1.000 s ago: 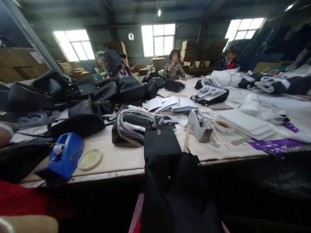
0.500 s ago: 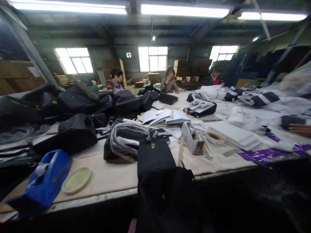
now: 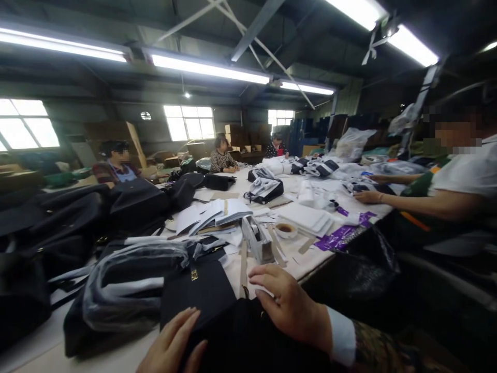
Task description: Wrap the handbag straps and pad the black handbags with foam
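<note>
Palms rest flat in the head view, left hand (image 3: 174, 344) and right hand (image 3: 287, 306) both spread-fingered (neither closed around anything) on the black leather handbag with a gold clasp (image 3: 202, 290) at the near edge of the pale cloth-covered table (image 3: 46, 357), just beside a plastic-wrapped black bag (image 3: 128, 280) and near a grey tape dispenser (image 3: 258, 243).

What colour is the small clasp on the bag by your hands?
Gold. The clasp stands out against the black bag; the head view shows it best.
</note>
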`<state>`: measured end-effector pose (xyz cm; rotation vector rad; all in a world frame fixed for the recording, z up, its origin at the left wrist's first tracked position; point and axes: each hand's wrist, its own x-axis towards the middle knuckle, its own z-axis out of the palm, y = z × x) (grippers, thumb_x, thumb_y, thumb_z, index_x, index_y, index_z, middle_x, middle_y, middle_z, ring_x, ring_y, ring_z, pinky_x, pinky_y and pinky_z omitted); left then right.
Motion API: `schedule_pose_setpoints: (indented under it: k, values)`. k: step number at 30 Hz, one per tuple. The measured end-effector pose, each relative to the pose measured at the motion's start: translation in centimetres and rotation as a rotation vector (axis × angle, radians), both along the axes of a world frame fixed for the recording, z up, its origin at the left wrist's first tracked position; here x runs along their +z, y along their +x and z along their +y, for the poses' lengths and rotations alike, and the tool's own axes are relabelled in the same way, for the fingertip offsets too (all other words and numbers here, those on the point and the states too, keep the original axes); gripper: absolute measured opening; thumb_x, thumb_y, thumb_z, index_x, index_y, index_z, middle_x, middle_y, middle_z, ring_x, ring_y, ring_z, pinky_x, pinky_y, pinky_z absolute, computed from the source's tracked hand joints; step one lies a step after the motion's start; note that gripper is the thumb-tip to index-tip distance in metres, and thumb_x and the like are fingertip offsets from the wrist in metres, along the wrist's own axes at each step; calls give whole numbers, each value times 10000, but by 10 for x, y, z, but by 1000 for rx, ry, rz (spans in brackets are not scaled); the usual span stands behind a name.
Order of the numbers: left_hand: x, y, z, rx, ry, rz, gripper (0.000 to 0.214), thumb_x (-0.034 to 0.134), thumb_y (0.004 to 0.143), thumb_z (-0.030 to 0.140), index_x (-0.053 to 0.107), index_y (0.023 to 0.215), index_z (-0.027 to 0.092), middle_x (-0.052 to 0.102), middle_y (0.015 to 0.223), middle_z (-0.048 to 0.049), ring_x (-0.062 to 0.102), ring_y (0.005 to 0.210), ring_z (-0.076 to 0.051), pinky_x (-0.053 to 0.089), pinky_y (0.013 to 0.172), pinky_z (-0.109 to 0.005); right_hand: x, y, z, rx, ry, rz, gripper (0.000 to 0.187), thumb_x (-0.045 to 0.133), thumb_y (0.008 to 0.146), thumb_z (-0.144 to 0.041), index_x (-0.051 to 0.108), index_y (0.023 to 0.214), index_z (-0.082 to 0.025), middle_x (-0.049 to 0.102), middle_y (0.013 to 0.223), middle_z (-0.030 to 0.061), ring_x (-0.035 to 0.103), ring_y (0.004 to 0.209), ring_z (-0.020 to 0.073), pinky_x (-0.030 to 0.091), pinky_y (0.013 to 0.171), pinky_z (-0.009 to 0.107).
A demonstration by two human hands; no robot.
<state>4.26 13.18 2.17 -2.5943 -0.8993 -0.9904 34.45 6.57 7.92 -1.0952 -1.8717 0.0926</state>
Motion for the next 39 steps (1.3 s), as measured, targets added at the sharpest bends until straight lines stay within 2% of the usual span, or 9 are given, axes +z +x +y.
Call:
schedule_pose_setpoints:
  k: [4,8,11,15,18,24,28,34,39]
  values:
    - [-43,6,11,85,14,219,510,648,871,402,593,1364,289,639,1385,-73,631,1230,-309,581,942,-447,-27,0,3,-12,-65,-80,278,547,900,-119,685,1140,-149,710,1135,131,647,1083,222,529,988,372]
    - [-72,4,22,193,-144,295,447,557,923,323,601,1367,301,614,1416,-65,607,1264,-291,548,974,-485,-65,-12,4,55,-183,-338,444,578,936,-259,574,1375,-193,586,1423,114,501,1339,290,386,1137,482]
    - [-69,6,19,230,-209,307,421,535,947,341,610,1359,298,590,1443,-65,575,1300,-292,518,1015,-501,-94,-15,10,71,-293,-475,559,585,942,-360,477,1479,-248,469,1540,84,378,1437,332,341,1149,537]
    - [-43,18,1,304,-297,315,414,538,945,306,619,1348,263,583,1447,-95,546,1322,-331,490,1027,-558,-116,-14,17,12,-359,-518,517,539,963,-349,498,1469,-248,480,1531,81,409,1413,345,353,1115,573]
    - [-25,30,-17,405,-247,258,432,552,929,252,618,1353,199,523,1488,-168,439,1401,-393,413,1075,-620,-119,-14,18,-7,-341,-527,483,524,967,-309,530,1445,-238,499,1516,81,414,1408,345,366,1097,570]
    - [-33,40,-45,65,-307,380,591,576,911,275,448,1488,266,421,1581,-45,335,1481,-281,337,1183,-514,-120,-19,14,-43,-293,-538,477,528,956,-264,542,1433,-243,514,1502,79,434,1394,347,397,1077,570]
    - [-47,35,-44,124,-392,419,878,683,819,365,254,1578,260,277,1643,-66,284,1496,-343,300,1185,-582,-124,-19,13,-56,-228,-526,491,532,946,-230,532,1436,-241,503,1511,81,444,1392,338,435,1063,565]
    - [-35,23,-37,58,-483,426,825,662,851,387,268,1570,296,311,1634,-43,319,1487,-295,305,1195,-524,-109,-7,1,-159,-3,-288,489,496,962,-170,501,1451,-169,529,1471,154,451,1395,309,451,1084,538]
    - [-35,25,-36,86,-443,414,785,655,864,387,301,1559,300,344,1621,-50,347,1470,-303,319,1178,-537,-99,-28,-18,39,-79,-414,572,574,929,-204,465,1490,-198,460,1539,115,337,1468,322,344,1168,558]
